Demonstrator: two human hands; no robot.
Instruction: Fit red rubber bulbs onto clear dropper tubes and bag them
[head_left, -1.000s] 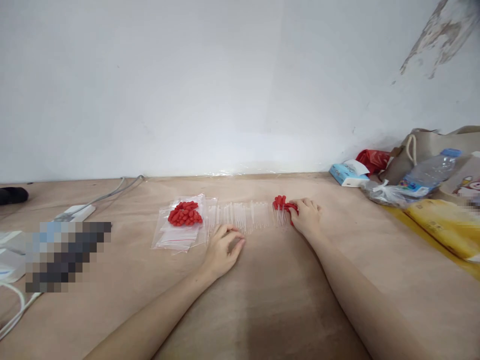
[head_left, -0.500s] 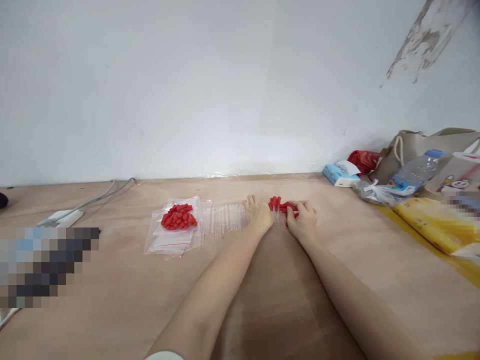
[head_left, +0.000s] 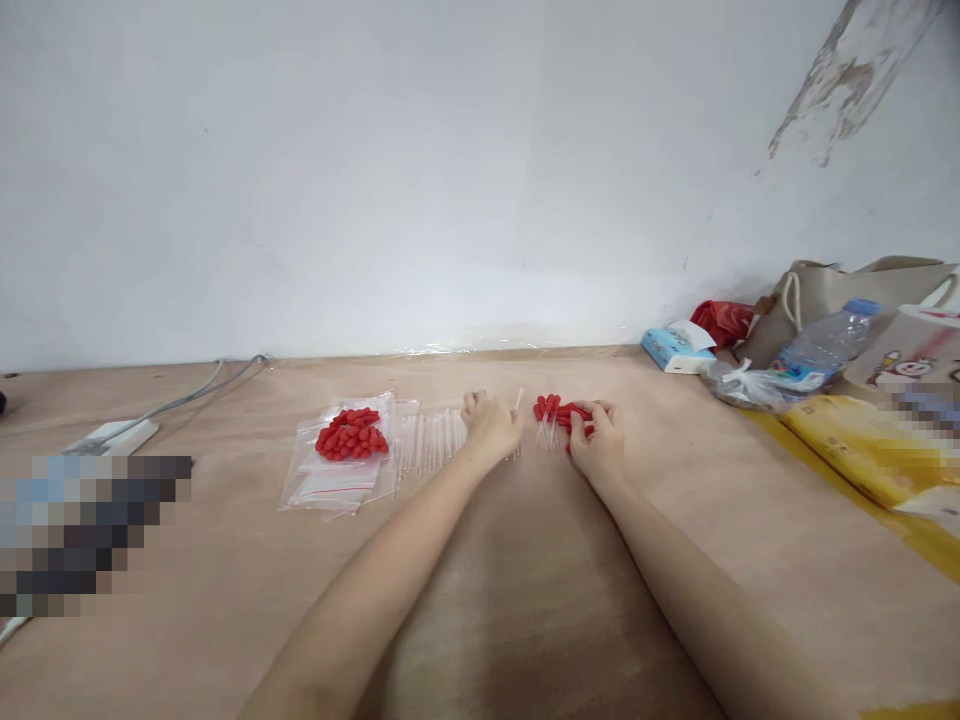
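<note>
My left hand (head_left: pixel 493 428) is closed over the right end of a row of thin clear tubes (head_left: pixel 431 442). One clear tube (head_left: pixel 519 400) sticks up tilted beside its thumb and appears to be in its grip. My right hand (head_left: pixel 601 440) curls at a small heap of red rubber bulbs (head_left: pixel 571 414), with its fingertips closed on a bulb; the hand partly hides the heap. Between the hands lie several clear droppers (head_left: pixel 549 428) with red bulbs on their far ends.
More red bulbs (head_left: pixel 351 436) lie in a pile on clear zip bags (head_left: pixel 334 485) at left. A white power strip (head_left: pixel 124 437) with a grey cable is farther left. At right are a tissue pack (head_left: pixel 677 350), a plastic bottle (head_left: pixel 832 340) and a yellow package (head_left: pixel 862 445).
My left hand has moved left, away from the finished droppers and onto the row of tubes, and a tilted tube now shows beside it. My right hand stays at the red bulbs.
</note>
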